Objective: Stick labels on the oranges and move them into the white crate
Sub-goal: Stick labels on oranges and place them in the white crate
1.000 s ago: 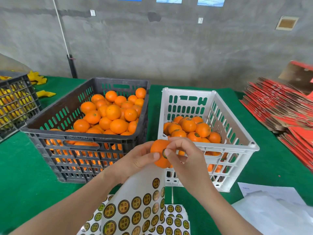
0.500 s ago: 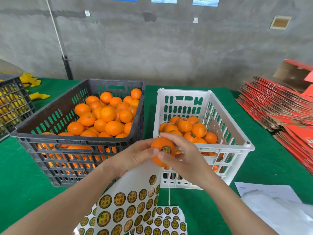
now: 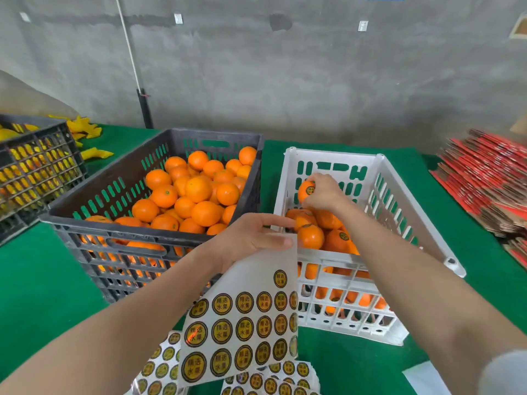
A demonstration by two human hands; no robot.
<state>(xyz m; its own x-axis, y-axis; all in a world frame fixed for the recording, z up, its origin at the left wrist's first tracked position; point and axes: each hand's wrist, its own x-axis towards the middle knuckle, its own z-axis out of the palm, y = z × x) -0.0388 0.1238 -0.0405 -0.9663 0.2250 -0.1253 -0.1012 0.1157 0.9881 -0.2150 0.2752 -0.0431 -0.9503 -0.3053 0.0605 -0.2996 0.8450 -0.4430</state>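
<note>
A labelled orange point(image 3: 305, 192) is held by the right hand point(image 3: 323, 192), whose fingers are curled over the fruit from above and to the right; its round yellow sticker point(image 3: 310, 190) is turned toward the camera. Fruit and hand are found inside the white crate point(image 3: 322, 259), close to its far wall and above the heap of oranges point(image 3: 310, 236) already lying there (several show stickers). The left hand point(image 3: 248, 238) is kept nearer, just outside the white crate's near left corner, well apart from the held orange; a label sheet point(image 3: 245, 317) is pinched at its top edge between thumb and fingers and hangs down toward the bench's near edge. More label sheets point(image 3: 271, 380) are spread on the green bench point(image 3: 42, 280) below it. A black crate point(image 3: 114, 228), filled with unlabelled oranges point(image 3: 196, 189), is set just beside the white one, on its left. Red cardboard point(image 3: 484, 178) is stacked along the bench's right edge.
</note>
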